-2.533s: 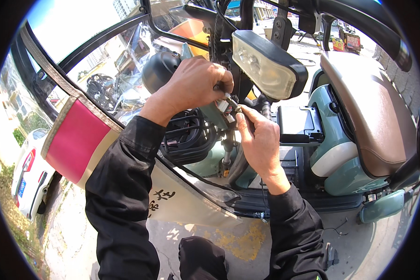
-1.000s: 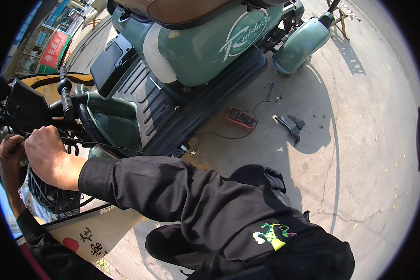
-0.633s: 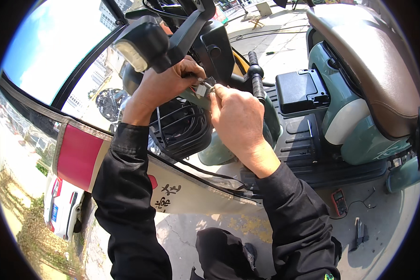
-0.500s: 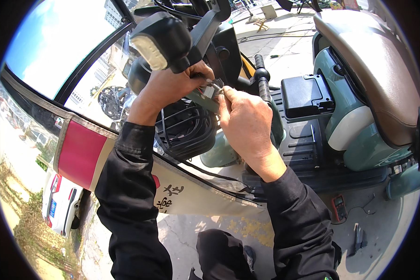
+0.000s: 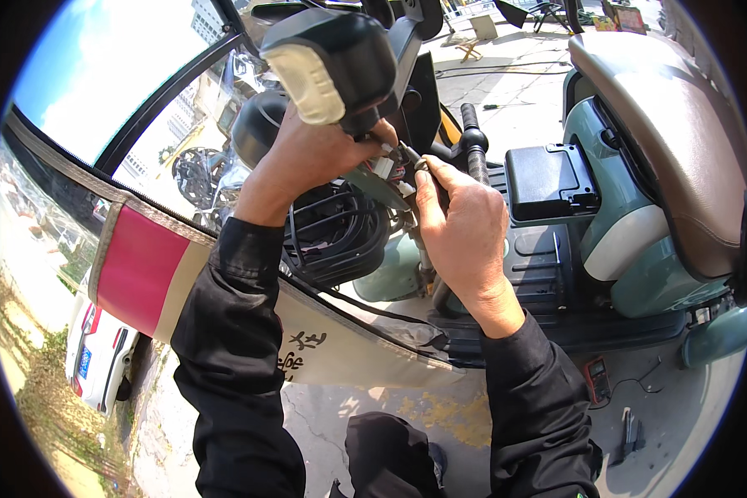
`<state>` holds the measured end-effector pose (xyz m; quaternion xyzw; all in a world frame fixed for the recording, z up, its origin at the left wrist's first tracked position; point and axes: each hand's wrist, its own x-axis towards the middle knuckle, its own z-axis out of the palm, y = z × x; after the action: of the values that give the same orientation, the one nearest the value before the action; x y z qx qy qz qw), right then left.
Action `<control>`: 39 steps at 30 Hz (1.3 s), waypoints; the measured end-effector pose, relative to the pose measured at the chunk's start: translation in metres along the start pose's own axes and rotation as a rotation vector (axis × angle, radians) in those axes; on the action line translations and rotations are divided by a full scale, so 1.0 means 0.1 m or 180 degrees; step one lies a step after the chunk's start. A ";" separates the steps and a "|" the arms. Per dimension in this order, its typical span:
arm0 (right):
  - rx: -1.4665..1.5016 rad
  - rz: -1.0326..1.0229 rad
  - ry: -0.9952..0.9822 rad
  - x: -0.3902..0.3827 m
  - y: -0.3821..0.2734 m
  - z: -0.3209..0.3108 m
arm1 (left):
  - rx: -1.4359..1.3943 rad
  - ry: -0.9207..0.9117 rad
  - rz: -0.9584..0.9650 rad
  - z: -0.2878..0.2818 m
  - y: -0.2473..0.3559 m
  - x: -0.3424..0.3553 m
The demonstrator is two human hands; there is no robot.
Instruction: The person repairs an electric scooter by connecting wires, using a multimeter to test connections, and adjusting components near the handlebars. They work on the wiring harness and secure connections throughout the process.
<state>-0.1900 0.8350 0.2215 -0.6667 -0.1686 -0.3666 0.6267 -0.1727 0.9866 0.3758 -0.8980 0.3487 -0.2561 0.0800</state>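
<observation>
My left hand (image 5: pixel 303 162) is closed in a pinch below a black housing with a pale lens (image 5: pixel 307 83) on the scooter's front. That housing hides part of its fingers, so what they hold cannot be made out. Right beside the fingertips are a white plug connector (image 5: pixel 383 168) and thin wires. My right hand (image 5: pixel 465 228) is closed round a slim tool (image 5: pixel 412 154), whose narrow end points at the wiring by my left fingertips. Most of its handle is covered by my fingers.
Under my hands is a black wire basket (image 5: pixel 336 232). The handlebar grip (image 5: pixel 476 149), a black box (image 5: pixel 548 183) and a brown seat (image 5: pixel 664 108) stand to the right. A multimeter (image 5: pixel 598 382) lies on the ground. A fabric side cover (image 5: pixel 145 270) hangs at left.
The black housing and the handlebar grip appear farther right and the housing looks larger. My right hand has shifted right and slightly down, still holding the slim tool. My left hand stays pinched.
</observation>
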 end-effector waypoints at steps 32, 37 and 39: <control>-0.0057 -0.0209 -0.0203 0.03 0.05 0.01 | 0.0295 -0.0093 -0.0122 0.01 0.00 -0.01; 0.0101 -0.0144 -0.0150 0.03 0.04 0.01 | 0.0304 -0.0144 -0.0174 0.01 0.01 0.00; 0.0140 -0.0158 -0.0101 0.03 0.04 0.02 | 0.0272 -0.0150 -0.0224 0.01 0.01 0.00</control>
<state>-0.1849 0.8356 0.2205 -0.6542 -0.2030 -0.3676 0.6291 -0.1731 0.9860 0.3748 -0.9113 0.3036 -0.2523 0.1173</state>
